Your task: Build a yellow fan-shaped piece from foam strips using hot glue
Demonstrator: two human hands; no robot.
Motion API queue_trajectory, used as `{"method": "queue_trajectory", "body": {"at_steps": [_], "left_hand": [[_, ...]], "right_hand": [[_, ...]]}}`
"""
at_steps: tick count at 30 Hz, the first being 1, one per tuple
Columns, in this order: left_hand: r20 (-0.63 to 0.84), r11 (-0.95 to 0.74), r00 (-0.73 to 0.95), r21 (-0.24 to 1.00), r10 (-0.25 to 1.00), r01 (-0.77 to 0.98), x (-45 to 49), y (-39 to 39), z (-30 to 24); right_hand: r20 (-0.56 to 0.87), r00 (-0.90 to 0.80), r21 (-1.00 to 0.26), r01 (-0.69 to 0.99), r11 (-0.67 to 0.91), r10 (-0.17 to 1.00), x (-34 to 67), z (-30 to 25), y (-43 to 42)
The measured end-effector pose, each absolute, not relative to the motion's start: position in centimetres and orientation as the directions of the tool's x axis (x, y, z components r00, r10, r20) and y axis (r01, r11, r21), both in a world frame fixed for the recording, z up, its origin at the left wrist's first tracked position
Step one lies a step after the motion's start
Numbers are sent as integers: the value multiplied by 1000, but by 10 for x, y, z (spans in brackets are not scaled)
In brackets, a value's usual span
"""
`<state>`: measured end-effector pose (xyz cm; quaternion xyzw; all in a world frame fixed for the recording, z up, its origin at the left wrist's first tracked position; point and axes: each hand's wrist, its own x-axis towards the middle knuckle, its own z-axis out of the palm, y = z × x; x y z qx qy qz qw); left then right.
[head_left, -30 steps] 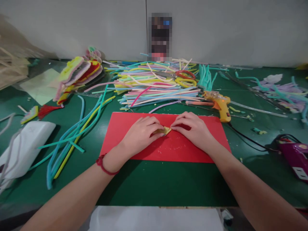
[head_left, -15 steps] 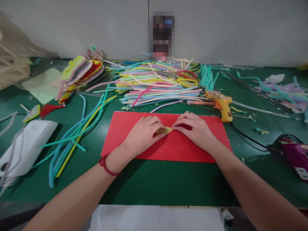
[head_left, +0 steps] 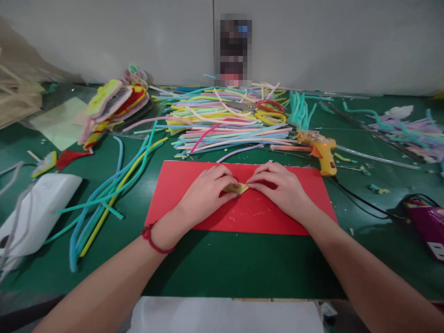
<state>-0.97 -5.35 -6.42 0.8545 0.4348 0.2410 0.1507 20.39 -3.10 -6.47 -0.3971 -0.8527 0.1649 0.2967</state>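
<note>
A small yellow piece (head_left: 239, 188), seemingly cut from the fuzzy craft sticks, is pinched between my two hands over a red board (head_left: 256, 219). My left hand (head_left: 210, 188) grips its left part between thumb and fingers, hiding much of it. At its right tip, the thumb and fingertips of my right hand (head_left: 277, 187) are closed on the end. Pale fibres are scattered on the red board just below. The board lies flat on the green table (head_left: 236, 263).
Behind the board lies a heap of coloured fuzzy sticks (head_left: 229, 134) with scissors (head_left: 268, 111) on top. A yellow hot glue gun (head_left: 324, 152) rests at the right, its cord running to a purple power box (head_left: 426, 226). Loose sticks (head_left: 114, 199) and a white device (head_left: 45, 208) lie left.
Both hands keep almost the same pose around the yellow piece. The view has shifted very slightly.
</note>
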Motion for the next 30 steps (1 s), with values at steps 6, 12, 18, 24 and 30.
{"method": "queue_trajectory", "body": {"at_steps": [6,12,18,24,30], "left_hand": [[278,-569,504,526,818,632,-11,-50,-66],[251,-555,503,511,827,657,-12,-51,-63],[230,-461,401,508,887,728,-13,-57,-53],[166,-492,466,390,869,778,-10,-63,-52],[102,-519,509,168,855,838,6,-85,-60]], "right_hand": [[356,-518,-548,559,623,778,202,-67,-30],[362,-520,-540,560,629,774,202,-67,-30],[372,-504,-511,589,625,779,204,-68,-29],[384,-485,-514,595,618,786,204,-67,-29],[368,-484,-529,593,607,794,204,-67,-30]]}}
